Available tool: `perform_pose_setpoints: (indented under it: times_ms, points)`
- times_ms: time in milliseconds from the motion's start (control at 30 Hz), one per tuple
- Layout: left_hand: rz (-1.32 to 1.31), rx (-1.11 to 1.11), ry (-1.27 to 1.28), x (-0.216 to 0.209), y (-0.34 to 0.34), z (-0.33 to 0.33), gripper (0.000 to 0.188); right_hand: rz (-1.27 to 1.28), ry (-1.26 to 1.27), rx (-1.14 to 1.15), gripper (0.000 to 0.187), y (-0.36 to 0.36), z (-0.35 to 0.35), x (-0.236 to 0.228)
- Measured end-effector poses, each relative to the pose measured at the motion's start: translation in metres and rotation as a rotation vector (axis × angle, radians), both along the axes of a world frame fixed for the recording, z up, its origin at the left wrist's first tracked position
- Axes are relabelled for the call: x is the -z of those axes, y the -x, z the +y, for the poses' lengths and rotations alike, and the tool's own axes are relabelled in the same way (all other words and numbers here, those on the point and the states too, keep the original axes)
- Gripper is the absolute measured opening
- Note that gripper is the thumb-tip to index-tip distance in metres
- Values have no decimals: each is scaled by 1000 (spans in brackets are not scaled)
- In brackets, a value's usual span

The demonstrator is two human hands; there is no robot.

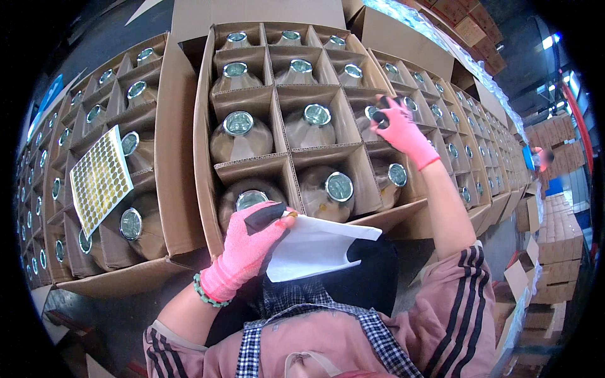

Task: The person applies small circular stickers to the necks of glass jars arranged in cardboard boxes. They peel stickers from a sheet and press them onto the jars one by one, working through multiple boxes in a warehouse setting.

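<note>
My left hand (242, 249), in a pink glove with dark finger patches, pinches a curled white sheet (309, 249) over the near edge of the middle carton (205, 145). A small gold spot shows by its fingertips. My right hand (403, 129), gloved alike, reaches to the carton's right column. Its fingers are bent at the mouth of a clear glass bottle (370, 115) and partly cover it. Each cardboard compartment holds a round-bodied bottle with its mouth up. A near bottle (339, 187) tilts and has a small amber spot on its body.
A sheet of round gold stickers (102, 181) rests on bottles in the left carton (179, 126). More divided cartons of bottles (435, 113) run off to the right. Stacked boxes (558, 239) stand farther right, where another person (537, 157) is at a distance.
</note>
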State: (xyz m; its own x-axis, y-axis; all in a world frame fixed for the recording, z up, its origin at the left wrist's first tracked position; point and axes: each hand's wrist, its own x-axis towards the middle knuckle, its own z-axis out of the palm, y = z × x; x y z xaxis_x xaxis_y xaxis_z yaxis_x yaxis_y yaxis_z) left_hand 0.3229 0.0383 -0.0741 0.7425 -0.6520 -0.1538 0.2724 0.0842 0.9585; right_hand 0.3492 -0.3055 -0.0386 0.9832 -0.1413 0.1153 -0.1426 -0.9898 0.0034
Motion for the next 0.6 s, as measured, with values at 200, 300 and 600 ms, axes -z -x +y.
perform_pose_setpoints:
  times_ms: [200, 300, 600]
  points:
    - [-8, -9, 16, 5, -1, 3, 16, 254, 122, -57, 33, -35, -1, 33]
    - [-8, -20, 9, 2, 0, 3, 16, 308, 265, -55, 35, -42, 3, 32]
    - [-26, -7, 46, 2, 1, 2, 17, 65, 380, -41, 34, -36, 0, 32]
